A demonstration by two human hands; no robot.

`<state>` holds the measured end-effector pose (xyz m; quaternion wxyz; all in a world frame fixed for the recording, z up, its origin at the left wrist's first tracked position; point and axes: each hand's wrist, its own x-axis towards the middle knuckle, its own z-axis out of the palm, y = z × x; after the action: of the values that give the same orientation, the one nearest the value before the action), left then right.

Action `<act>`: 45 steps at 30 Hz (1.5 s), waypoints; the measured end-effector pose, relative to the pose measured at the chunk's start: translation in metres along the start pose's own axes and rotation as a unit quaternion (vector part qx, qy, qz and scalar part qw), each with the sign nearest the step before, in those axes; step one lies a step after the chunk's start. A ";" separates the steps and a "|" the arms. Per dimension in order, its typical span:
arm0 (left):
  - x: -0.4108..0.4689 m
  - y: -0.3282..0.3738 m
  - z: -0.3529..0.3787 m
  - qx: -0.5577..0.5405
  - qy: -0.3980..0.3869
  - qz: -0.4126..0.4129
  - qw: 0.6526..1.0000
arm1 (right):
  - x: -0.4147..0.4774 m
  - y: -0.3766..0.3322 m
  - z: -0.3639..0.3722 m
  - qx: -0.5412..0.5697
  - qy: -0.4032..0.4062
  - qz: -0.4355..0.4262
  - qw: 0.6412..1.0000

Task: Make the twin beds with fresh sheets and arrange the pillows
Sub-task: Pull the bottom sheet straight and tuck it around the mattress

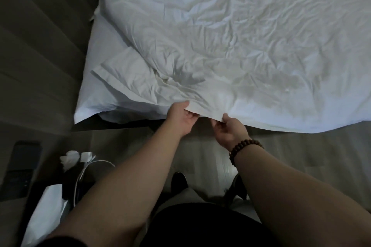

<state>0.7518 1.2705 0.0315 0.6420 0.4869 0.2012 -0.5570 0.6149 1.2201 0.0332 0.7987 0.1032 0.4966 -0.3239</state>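
Bedroom: bed (96, 78), rumpled sheet (230, 36)

Rumpled white sheet (220, 42) across bed

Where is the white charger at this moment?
In the head view, the white charger lies lower left on the bedside table, beside a crumpled tissue.

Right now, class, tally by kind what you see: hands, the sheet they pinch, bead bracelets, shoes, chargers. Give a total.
Hands: 2, left hand and right hand
Sheet, pinched by both hands: 1
Bead bracelet: 1
Shoes: 2, left shoe and right shoe
Charger: 1
Total: 7
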 end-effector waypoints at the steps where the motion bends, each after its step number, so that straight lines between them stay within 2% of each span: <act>1: 0.007 0.010 -0.002 -0.009 0.015 0.008 1.000 | -0.004 -0.001 -0.001 -0.003 -0.006 -0.003 1.000; 8: 0.043 0.091 -0.044 0.001 0.158 0.053 0.986 | -0.021 -0.009 -0.002 -0.054 0.030 -0.047 0.997; 13: 0.020 0.093 -0.071 -0.030 0.143 0.107 0.983 | -0.015 0.005 0.000 -0.046 0.064 -0.042 0.996; 16: -0.009 0.076 -0.088 -0.089 0.132 0.128 0.979 | -0.003 0.030 0.005 -0.101 0.088 -0.032 0.990; 22: -0.047 0.025 -0.106 -0.109 0.088 0.131 0.981 | 0.006 0.118 0.021 -0.192 0.042 0.078 0.978; 24: -0.048 0.026 -0.106 -0.109 0.072 0.126 0.983 | 0.009 0.131 0.025 -0.185 0.038 0.104 0.977; 29: -0.037 0.059 -0.109 -0.128 0.047 0.114 0.984 | 0.004 0.115 0.036 -0.116 -0.007 0.086 0.990; 33: -0.007 0.100 -0.122 -0.196 0.023 0.126 0.972 | -0.008 0.087 0.030 -0.146 -0.001 0.075 0.986; 40: 0.033 0.154 -0.138 -0.134 0.092 0.116 0.980 | -0.015 0.079 0.030 -0.209 -0.006 0.057 0.976; 45: 0.026 0.198 -0.170 -0.102 0.176 0.178 0.963 | 0.003 0.089 0.025 -0.231 0.039 0.037 0.971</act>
<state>0.9879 1.3832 0.0143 0.7314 0.5373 0.2769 -0.3157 0.6896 1.2750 0.0285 0.7921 -0.0535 0.5849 -0.1659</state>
